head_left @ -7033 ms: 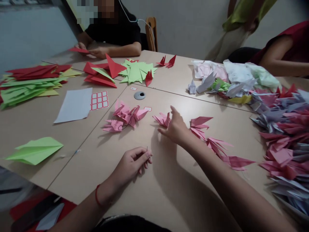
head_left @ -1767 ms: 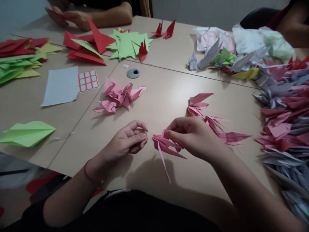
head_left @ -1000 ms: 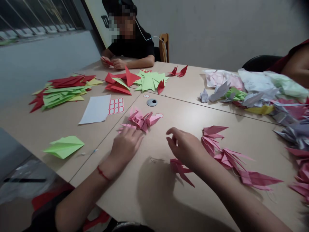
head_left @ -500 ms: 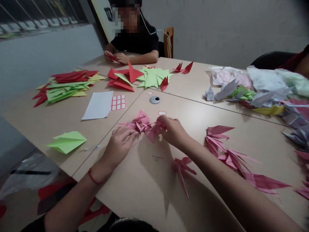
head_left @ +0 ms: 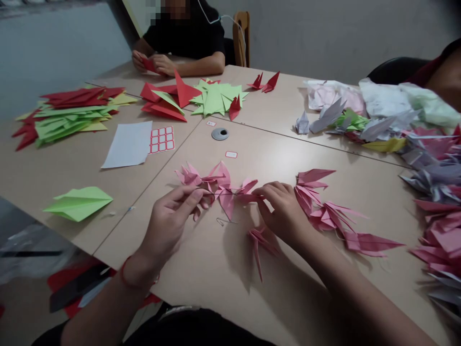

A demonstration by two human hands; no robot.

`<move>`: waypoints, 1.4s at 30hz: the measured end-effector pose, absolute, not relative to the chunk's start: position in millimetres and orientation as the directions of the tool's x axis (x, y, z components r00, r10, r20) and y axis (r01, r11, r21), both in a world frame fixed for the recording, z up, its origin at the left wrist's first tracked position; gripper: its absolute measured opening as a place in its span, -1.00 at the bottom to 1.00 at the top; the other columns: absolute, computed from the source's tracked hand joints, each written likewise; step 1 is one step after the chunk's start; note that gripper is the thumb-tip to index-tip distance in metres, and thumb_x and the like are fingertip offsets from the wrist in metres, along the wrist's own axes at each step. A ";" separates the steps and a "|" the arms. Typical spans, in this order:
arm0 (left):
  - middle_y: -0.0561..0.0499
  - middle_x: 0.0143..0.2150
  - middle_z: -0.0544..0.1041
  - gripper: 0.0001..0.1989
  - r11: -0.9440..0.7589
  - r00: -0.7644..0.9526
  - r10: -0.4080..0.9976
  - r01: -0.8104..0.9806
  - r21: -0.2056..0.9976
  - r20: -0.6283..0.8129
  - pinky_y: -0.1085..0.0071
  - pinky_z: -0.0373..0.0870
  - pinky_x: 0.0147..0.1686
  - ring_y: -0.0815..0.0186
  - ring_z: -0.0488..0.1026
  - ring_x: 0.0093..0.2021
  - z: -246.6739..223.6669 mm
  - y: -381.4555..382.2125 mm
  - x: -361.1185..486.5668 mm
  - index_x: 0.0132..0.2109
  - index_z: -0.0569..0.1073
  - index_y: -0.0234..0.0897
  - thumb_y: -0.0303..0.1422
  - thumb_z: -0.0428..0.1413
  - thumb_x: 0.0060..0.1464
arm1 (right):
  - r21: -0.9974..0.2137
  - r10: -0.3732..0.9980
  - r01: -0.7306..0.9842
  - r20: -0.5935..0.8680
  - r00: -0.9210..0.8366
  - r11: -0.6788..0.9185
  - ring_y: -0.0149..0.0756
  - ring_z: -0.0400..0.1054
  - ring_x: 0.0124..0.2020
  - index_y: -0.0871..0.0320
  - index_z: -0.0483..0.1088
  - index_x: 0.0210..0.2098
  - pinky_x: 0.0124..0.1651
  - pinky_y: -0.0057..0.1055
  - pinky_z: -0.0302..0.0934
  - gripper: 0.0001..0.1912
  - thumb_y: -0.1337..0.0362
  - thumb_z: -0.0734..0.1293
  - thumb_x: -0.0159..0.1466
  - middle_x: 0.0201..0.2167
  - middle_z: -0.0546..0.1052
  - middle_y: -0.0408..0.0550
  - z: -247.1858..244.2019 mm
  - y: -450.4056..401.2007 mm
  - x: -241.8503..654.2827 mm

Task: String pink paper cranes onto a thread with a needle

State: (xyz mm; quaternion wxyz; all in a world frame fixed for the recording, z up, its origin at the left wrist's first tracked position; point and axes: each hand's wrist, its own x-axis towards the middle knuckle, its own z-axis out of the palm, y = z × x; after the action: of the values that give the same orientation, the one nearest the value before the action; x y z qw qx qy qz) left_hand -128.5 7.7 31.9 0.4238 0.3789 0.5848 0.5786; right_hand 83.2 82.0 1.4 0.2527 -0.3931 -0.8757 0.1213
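The work in hand is a strand of pink origami cranes [head_left: 219, 185], threaded together and lying on the desk [head_left: 201, 274] between the two hands. The left hand [head_left: 169, 221], a red string bracelet [head_left: 125, 272] at its wrist, sits just left of the strand, with thumb and fingers pinched on its near end. The right hand [head_left: 283, 206] lies palm down just right of the strand, its curled fingers closed on the far end, so both forearms reach forward and inward. A loose pink crane [head_left: 261, 245] lies just below the strand, beside the right hand, with a small wire clip [head_left: 222, 221] nearer the strand. A longer run of pink cranes [head_left: 320, 214] stretches right of the strand, and a heap of mauve and grey cranes [head_left: 435, 192] lies beyond it.
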 end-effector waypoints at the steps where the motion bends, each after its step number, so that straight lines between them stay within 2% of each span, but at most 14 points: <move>1: 0.02 -0.42 0.53 -0.88 0.037 -0.342 0.936 -0.140 0.989 -0.084 0.55 0.25 -0.55 0.41 0.40 -0.44 32.9 9.1 -127.1 -0.32 0.53 -0.29 -0.33 0.21 0.00 | -0.379 0.741 0.638 0.355 -0.569 0.671 -0.21 0.36 -0.25 0.14 0.38 -0.35 -0.15 -0.27 0.09 -0.80 0.50 0.18 0.20 -0.39 0.55 -0.06 1.4 81.7 82.4; 4: 0.00 -0.35 0.54 -0.88 0.016 -0.304 0.947 -0.283 0.959 -0.105 0.55 0.27 -0.58 0.40 0.42 -0.43 38.4 11.1 -124.9 -0.33 0.52 -0.28 -0.34 0.24 -0.05 | -0.283 0.728 0.678 0.385 -0.568 0.679 -0.19 0.34 -0.22 0.13 0.40 -0.38 -0.13 -0.27 0.06 -0.79 0.51 0.19 0.21 -0.36 0.56 -0.07 2.0 81.6 80.5; 7: 0.04 -0.45 0.49 -0.90 -0.016 -0.237 0.970 -0.303 0.953 -0.060 0.56 0.27 -0.60 0.44 0.38 -0.50 43.6 10.7 -124.6 -0.34 0.53 -0.27 -0.35 0.25 -0.06 | -0.231 0.732 0.715 0.411 -0.543 0.660 -0.16 0.32 -0.18 0.12 0.41 -0.39 -0.12 -0.26 0.05 -0.78 0.50 0.20 0.22 -0.33 0.57 -0.05 1.1 82.8 80.0; 9: 0.07 -0.48 0.43 -0.92 -0.036 -0.181 0.983 -0.312 0.949 -0.022 0.58 0.22 -0.64 0.48 0.33 -0.55 46.6 10.8 -125.0 -0.37 0.54 -0.25 -0.36 0.26 -0.07 | -0.232 0.743 0.727 0.409 -0.530 0.646 -0.16 0.31 -0.18 0.12 0.42 -0.39 -0.13 -0.26 0.04 -0.79 0.48 0.20 0.23 -0.32 0.57 -0.04 -0.8 84.1 80.3; 13: 0.03 -0.32 0.39 -0.94 -0.031 -0.074 0.997 -0.314 0.949 0.008 0.60 0.20 -0.66 0.53 0.30 -0.54 53.6 14.0 -128.2 -0.43 0.55 -0.26 -0.38 0.27 -0.09 | -0.241 0.749 0.730 0.407 -0.523 0.640 -0.15 0.30 -0.18 0.14 0.43 -0.39 -0.14 -0.25 0.05 -0.81 0.46 0.21 0.23 -0.32 0.56 -0.02 -7.7 88.4 80.3; 16: 0.02 -0.36 0.37 -0.93 -0.052 0.017 0.998 -0.283 0.958 0.059 0.59 0.19 -0.66 0.51 0.30 -0.54 58.9 15.4 -132.3 -0.40 0.57 -0.25 -0.34 0.24 -0.04 | -0.247 0.765 0.744 0.399 -0.505 0.620 -0.13 0.29 -0.19 0.15 0.44 -0.39 -0.15 -0.22 0.06 -0.82 0.46 0.22 0.22 -0.32 0.55 0.00 -12.4 91.1 79.6; 19: 0.01 -0.34 0.39 -0.92 -0.091 0.038 0.994 -0.206 0.974 0.101 0.59 0.16 -0.67 0.50 0.31 -0.54 62.3 12.3 -135.1 -0.38 0.58 -0.23 -0.33 0.20 0.01 | -0.256 0.806 0.774 0.322 -0.496 0.579 -0.03 0.27 -0.12 0.18 0.44 -0.24 -0.12 -0.13 0.09 -0.82 0.44 0.26 0.19 -0.20 0.52 0.09 -4.7 86.6 79.4; 22: 0.00 -0.34 0.44 -0.92 -0.077 0.086 0.993 -0.106 0.991 0.086 0.58 0.18 -0.65 0.49 0.31 -0.53 63.7 6.4 -134.8 -0.37 0.58 -0.22 -0.36 0.19 0.03 | -0.362 0.787 0.699 0.275 -0.551 0.616 0.01 0.21 -0.01 0.23 0.33 0.01 -0.03 -0.06 0.11 -0.62 0.37 0.30 0.19 -0.03 0.42 0.18 22.0 71.5 79.9; 25: 0.01 -0.44 0.44 -0.90 -0.043 0.144 0.988 -0.041 0.998 0.048 0.55 0.24 -0.60 0.47 0.32 -0.53 64.7 2.7 -131.6 -0.35 0.58 -0.24 -0.35 0.17 0.06 | -0.586 0.702 0.465 0.272 -0.658 0.663 -0.14 0.19 0.06 0.23 0.25 0.09 0.06 -0.18 0.13 -0.57 0.30 0.29 0.23 0.02 0.37 0.14 52.5 54.6 78.1; 28: 0.03 -0.52 0.43 -0.89 -0.036 0.163 0.986 0.015 0.999 0.033 0.56 0.26 -0.56 0.48 0.31 -0.54 66.2 3.2 -127.7 -0.39 0.57 -0.26 -0.39 0.16 0.06 | -0.707 0.672 0.349 0.238 -0.702 0.615 -0.19 0.22 0.03 0.18 0.34 0.00 0.08 -0.19 0.13 -0.67 0.26 0.30 0.25 -0.03 0.39 0.09 64.0 46.2 71.1; 31: 0.05 -0.56 0.43 -0.90 -0.035 0.181 0.983 0.072 0.997 0.021 0.57 0.23 -0.57 0.49 0.28 -0.55 66.9 5.8 -126.5 -0.41 0.57 -0.25 -0.42 0.18 0.04 | -0.780 0.681 0.260 0.271 -0.680 0.569 -0.21 0.28 -0.07 0.18 0.42 -0.19 0.02 -0.18 0.16 -0.86 0.35 0.28 0.26 -0.17 0.45 0.04 56.7 45.7 62.5; 34: 0.07 -0.58 0.41 -0.94 -0.032 0.164 0.986 0.087 0.996 0.017 0.55 0.22 -0.58 0.47 0.27 -0.56 65.6 7.5 -128.8 -0.41 0.57 -0.24 -0.40 0.21 0.00 | -0.852 0.715 0.133 0.328 -0.617 0.506 -0.28 0.31 -0.18 0.19 0.40 -0.32 -0.07 -0.25 0.21 -0.90 0.42 0.25 0.26 -0.30 0.45 -0.01 49.1 46.6 59.6; 37: 0.08 -0.57 0.41 -0.94 -0.027 0.117 0.993 0.132 0.991 0.011 0.54 0.20 -0.58 0.47 0.26 -0.55 63.7 8.1 -131.7 -0.43 0.56 -0.24 -0.37 0.23 -0.03 | -0.927 0.766 0.049 0.276 -0.580 0.371 -0.33 0.32 -0.23 0.17 0.34 -0.34 -0.14 -0.33 0.23 -0.93 0.41 0.24 0.26 -0.33 0.44 -0.06 49.9 46.4 64.7; 42: 0.10 -0.58 0.40 -0.89 -0.059 0.128 0.992 0.329 0.943 0.017 0.54 0.17 -0.57 0.47 0.26 -0.55 64.6 9.4 -132.8 -0.45 0.53 -0.27 -0.38 0.18 0.01 | -1.000 0.794 -0.027 0.009 -0.608 -0.009 -0.38 0.37 -0.33 0.17 0.32 -0.37 -0.26 -0.40 0.27 -0.93 0.36 0.24 0.27 -0.39 0.48 -0.08 52.7 43.4 78.1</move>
State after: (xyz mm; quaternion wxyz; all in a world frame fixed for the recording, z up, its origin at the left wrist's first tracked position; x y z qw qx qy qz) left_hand -132.8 9.4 64.6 0.4290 0.6166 0.5354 0.3863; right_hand 78.1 43.4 52.7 0.3201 -0.3060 -0.6268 0.6411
